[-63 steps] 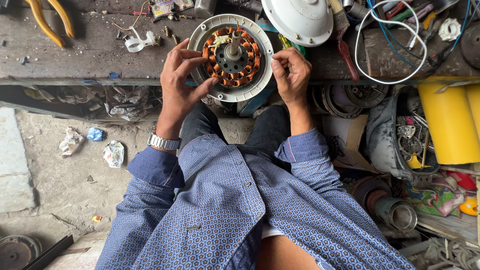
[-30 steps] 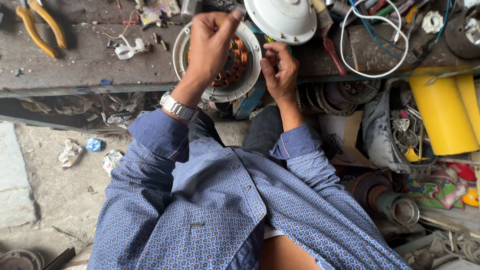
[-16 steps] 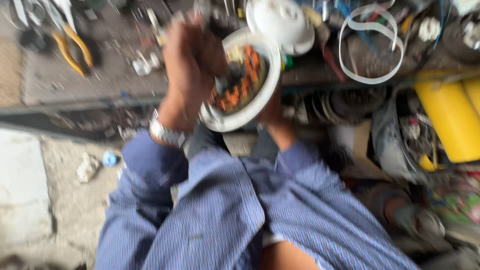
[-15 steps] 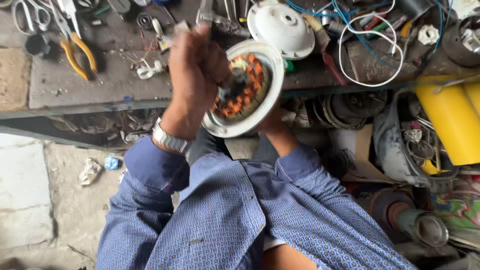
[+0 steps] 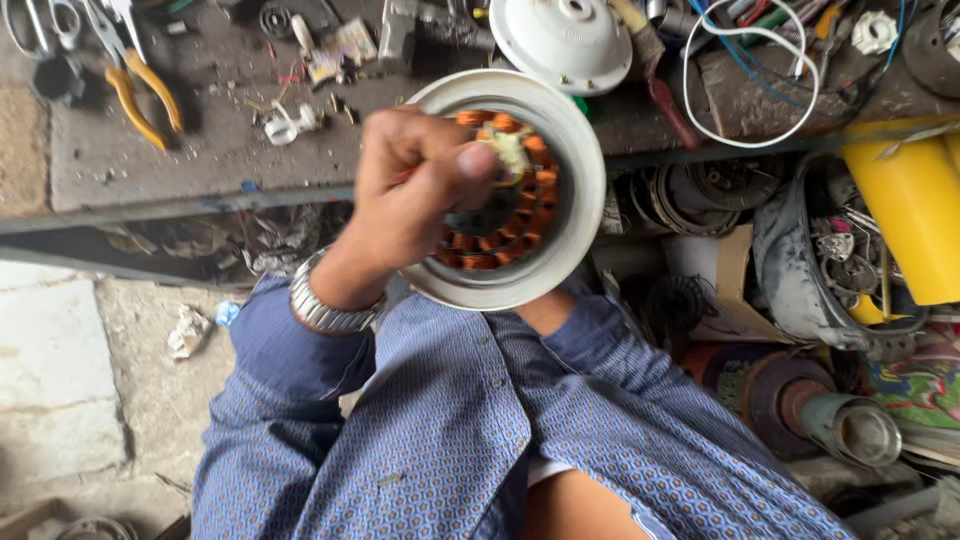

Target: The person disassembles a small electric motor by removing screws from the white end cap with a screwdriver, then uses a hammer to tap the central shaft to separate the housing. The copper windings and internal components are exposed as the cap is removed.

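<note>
**Fan motor housing raised off the desk, stator under my left grip**

Fan motor housing [image 5: 575, 190], a white round shell with copper windings [image 5: 520, 235] ringed inside it, is held up in front of my chest, clear of the desk [image 5: 200, 150] and tilted so its open face looks toward me. My left hand [image 5: 415, 190] reaches into that open face; its grip is curled and pressed together over the centre of the windings, thumb tip resting near the hub, so the core sits directly beneath my palm. I judge this hold steadies or works the core while the shell is supported from behind. My right hand is hidden behind the shell, with only the sleeve below the rim showing; I cannot tell how its grip stands. On the desk beyond lie a white domed cover [image 5: 560, 40], just past the raised rim, yellow-handled pliers [image 5: 140, 95] well to the left, and a white wire loop [image 5: 750, 80] to the right.
</note>
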